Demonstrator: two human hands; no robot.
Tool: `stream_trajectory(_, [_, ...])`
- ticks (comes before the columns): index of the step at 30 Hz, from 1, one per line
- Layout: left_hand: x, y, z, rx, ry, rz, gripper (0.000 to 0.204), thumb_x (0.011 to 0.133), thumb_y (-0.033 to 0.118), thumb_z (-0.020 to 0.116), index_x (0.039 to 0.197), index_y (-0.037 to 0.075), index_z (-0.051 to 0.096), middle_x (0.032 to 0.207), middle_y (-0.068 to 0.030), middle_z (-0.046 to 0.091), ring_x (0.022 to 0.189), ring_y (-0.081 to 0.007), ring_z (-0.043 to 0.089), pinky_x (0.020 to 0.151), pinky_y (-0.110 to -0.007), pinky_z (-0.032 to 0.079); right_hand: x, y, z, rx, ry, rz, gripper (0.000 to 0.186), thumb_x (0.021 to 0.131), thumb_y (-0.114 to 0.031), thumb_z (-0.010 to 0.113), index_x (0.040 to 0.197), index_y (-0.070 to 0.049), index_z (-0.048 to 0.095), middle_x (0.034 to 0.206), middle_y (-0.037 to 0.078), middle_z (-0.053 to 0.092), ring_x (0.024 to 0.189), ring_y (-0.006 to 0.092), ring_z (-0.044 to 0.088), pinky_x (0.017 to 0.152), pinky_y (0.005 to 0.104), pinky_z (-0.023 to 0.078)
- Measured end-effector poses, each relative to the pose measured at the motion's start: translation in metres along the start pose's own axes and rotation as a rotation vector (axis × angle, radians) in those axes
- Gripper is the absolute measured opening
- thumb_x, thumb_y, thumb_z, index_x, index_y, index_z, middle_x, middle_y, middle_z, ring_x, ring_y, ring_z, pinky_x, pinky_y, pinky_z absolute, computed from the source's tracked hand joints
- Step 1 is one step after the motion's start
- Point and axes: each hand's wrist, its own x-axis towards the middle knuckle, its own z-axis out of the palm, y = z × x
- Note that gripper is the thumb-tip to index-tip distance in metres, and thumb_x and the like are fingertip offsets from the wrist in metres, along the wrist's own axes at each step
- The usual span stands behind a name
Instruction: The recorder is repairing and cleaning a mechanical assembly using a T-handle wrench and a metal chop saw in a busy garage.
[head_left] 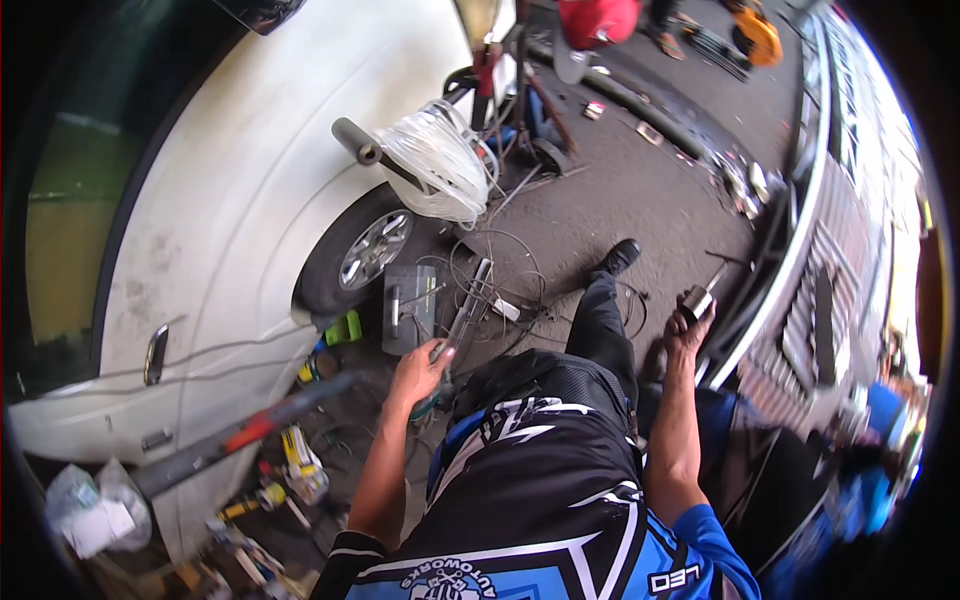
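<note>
My left hand (420, 368) grips the handle of a long thin metal tool (465, 312) that angles up and away over the ground. My right hand (688, 330) is raised to the right and closed around a small metal cylinder (698, 300) with a thin rod sticking up from it. Between the hands, my dark trouser leg (600, 330) stretches forward to a black shoe (620, 256). Loose loops of wire (500, 270) lie on the ground just past the long tool.
A white car (230, 200) with its wheel (365, 255) fills the left. A grey flat box (408, 308) lies by the wheel. A white wire coil (440, 165) hangs on a stand. Tools litter the lower left ground (290, 470). A metal grille (810, 250) runs along the right.
</note>
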Motion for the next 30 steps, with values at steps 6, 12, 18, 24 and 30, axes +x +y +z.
stream_trajectory(6, [0.033,-0.053,0.095,0.039,0.028,-0.458,0.055,0.096,0.052,0.063,0.129,0.008,0.067,0.116,-0.0255,0.070,0.113,-0.0444,0.065,0.096,-0.050,0.052,0.144,-0.057,0.029,-0.195,0.027,0.178,0.060,0.095,-0.066,0.059,0.115,-0.010,0.068,0.091,0.010,0.071,0.039,0.0078,0.033,0.035,0.0215,0.024])
stream_trajectory(12, [-0.010,-0.021,0.159,-0.267,0.079,-0.668,0.064,0.094,0.052,0.063,0.136,0.004,0.063,0.131,-0.0236,0.066,0.122,-0.0419,0.062,0.103,-0.047,0.050,0.211,-0.080,0.085,-0.626,0.149,0.194,0.052,0.096,-0.061,0.059,0.117,-0.015,0.069,0.083,0.005,0.069,0.040,0.0089,0.034,0.037,0.0230,0.026])
stream_trajectory(18, [-0.070,-0.014,0.218,-0.552,0.282,-0.793,0.060,0.095,0.051,0.064,0.135,0.007,0.063,0.128,-0.0227,0.068,0.122,-0.0422,0.063,0.103,-0.047,0.050,0.223,-0.078,0.110,-0.762,0.010,0.341,0.045,0.094,-0.060,0.062,0.111,-0.019,0.069,0.078,0.003,0.066,0.039,0.0067,0.032,0.035,0.0198,0.024])
stream_trajectory(24, [-0.134,-0.032,0.291,-0.760,0.469,-0.971,0.068,0.094,0.052,0.064,0.145,0.008,0.053,0.125,-0.0290,0.067,0.119,-0.0465,0.063,0.102,-0.050,0.051,0.199,-0.025,0.123,-0.893,-0.076,0.311,0.048,0.090,-0.062,0.066,0.106,-0.017,0.063,0.074,0.004,0.063,0.037,0.0069,0.034,0.033,0.0176,0.027])
stream_trajectory(30, [-0.165,-0.057,0.327,-0.852,0.498,-1.100,0.079,0.093,0.050,0.066,0.153,0.005,0.041,0.129,-0.0311,0.064,0.123,-0.0475,0.061,0.106,-0.049,0.048,0.156,0.033,0.137,-0.898,-0.207,0.431,0.053,0.093,-0.068,0.059,0.112,-0.018,0.063,0.077,0.002,0.061,0.038,0.0048,0.030,0.032,0.0166,0.025])
